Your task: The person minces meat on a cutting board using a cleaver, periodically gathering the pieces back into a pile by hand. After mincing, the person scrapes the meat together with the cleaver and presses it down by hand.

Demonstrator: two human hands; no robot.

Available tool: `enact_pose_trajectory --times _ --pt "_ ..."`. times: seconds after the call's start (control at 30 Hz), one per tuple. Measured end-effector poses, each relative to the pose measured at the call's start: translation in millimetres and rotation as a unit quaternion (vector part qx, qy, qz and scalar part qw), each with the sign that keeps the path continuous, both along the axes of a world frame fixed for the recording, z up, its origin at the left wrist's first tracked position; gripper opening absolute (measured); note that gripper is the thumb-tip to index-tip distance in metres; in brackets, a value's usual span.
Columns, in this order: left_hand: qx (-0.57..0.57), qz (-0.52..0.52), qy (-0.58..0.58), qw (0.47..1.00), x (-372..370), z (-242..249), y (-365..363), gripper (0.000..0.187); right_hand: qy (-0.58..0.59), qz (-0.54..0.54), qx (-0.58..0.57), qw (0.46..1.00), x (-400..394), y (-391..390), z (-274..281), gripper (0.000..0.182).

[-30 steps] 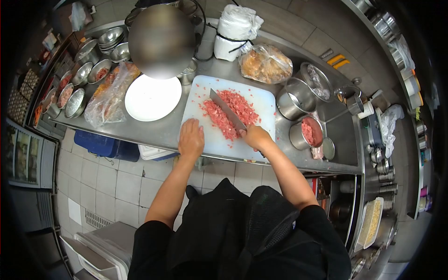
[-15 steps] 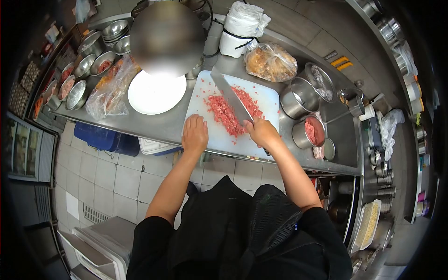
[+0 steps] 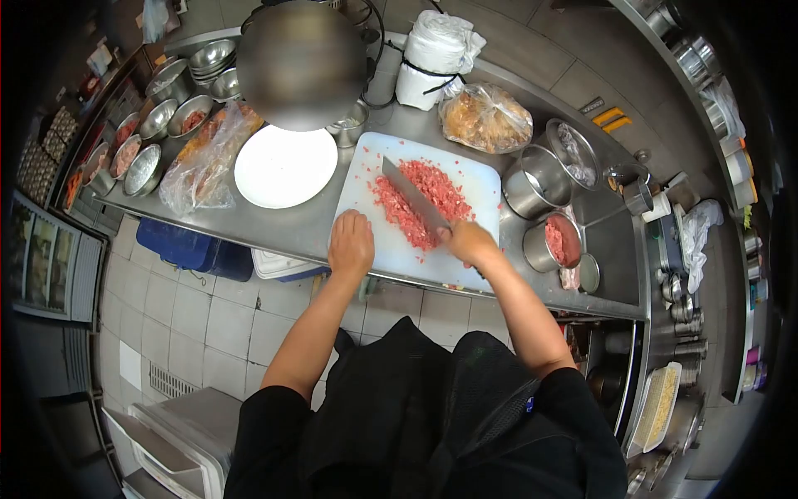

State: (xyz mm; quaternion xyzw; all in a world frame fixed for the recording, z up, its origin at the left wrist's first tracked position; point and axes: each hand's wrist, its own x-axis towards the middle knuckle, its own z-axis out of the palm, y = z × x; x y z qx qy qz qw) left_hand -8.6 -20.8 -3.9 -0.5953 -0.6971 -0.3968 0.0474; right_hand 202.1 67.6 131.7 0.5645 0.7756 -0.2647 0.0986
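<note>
My right hand [image 3: 470, 243] is wrapped round the handle of a broad kitchen knife [image 3: 413, 193]. The blade lies diagonally across a spread of chopped raw red meat [image 3: 436, 187], its tip pointing away to the left. Under the meat is a white cutting board [image 3: 378, 147], with small bits scattered over it. At the board's near left corner, my left hand [image 3: 352, 243] rests palm down with fingers stretched out, holding nothing.
Left of the board stand a white plate [image 3: 287, 166], a plastic bag of food [image 3: 204, 170] and several metal bowls. On the right are a meat-filled pot [image 3: 555, 241] and a larger pot [image 3: 532, 183]. A tied bag [image 3: 486, 119] sits behind the board.
The knife has come down and nearer to me, from over the board's far edge into the meat. My left hand stays at the board's corner. The whole view has shifted slightly.
</note>
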Motion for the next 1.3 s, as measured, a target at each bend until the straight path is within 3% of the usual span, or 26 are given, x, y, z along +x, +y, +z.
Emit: enact_pose_trajectory --times 0.1,0.17,0.23,0.4,0.53,0.63,0.77,0.83,0.97,1.03,1.1,1.17,1.3 --pt "0.029 -0.001 0.012 0.999 1 -3 3 0.013 0.093 -0.039 0.067 0.993 -1 -8 25 0.045" --pt "0.026 0.002 0.01 1.0 1 2 2 0.013 0.092 -0.048 0.074 0.992 0 -8 2 0.044" --pt "0.021 0.0 0.009 1.0 1 2 2 0.013 -0.012 -0.024 -0.005 1.0 -2 -8 -10 0.042" --pt "0.025 0.007 0.014 1.0 2 -1 3 0.013 0.079 -0.051 0.049 0.994 2 -10 22 0.049" --pt "0.01 -0.005 0.008 1.0 1 0 2 0.013 0.003 -0.031 -0.007 0.999 6 -7 -17 0.047" --pt "0.012 -0.002 0.013 1.0 1 -1 1 0.013 0.004 -0.003 0.005 1.0 4 -11 11 0.048" --pt "0.031 0.005 0.02 0.999 1 0 3 0.013 0.072 -0.009 0.07 0.995 -1 -23 -5 0.048" --pt "0.029 -0.001 0.013 0.999 0 0 3 0.013 -0.011 0.005 -0.038 0.999 -9 -20 -1 0.045" --pt "0.039 0.012 0.019 0.999 2 -2 2 0.012 0.01 0.002 0.019 1.0 -9 -15 23 0.048" --pt "0.033 0.014 0.012 0.999 2 -1 1 0.012 0.038 -0.01 0.047 0.998 -6 -20 6 0.048" --pt "0.032 0.01 0.01 0.999 2 1 3 0.012 -0.046 0.024 0.001 0.999 -7 -22 -16 0.044" --pt "-0.011 0.006 -0.006 1.0 0 -3 2 0.015 -0.016 0.001 -0.03 0.999 -4 -17 2 0.044" --pt "-0.009 0.007 0.001 1.0 1 -9 3 0.016 0.035 -0.02 0.084 0.996 -2 -17 16 0.044"
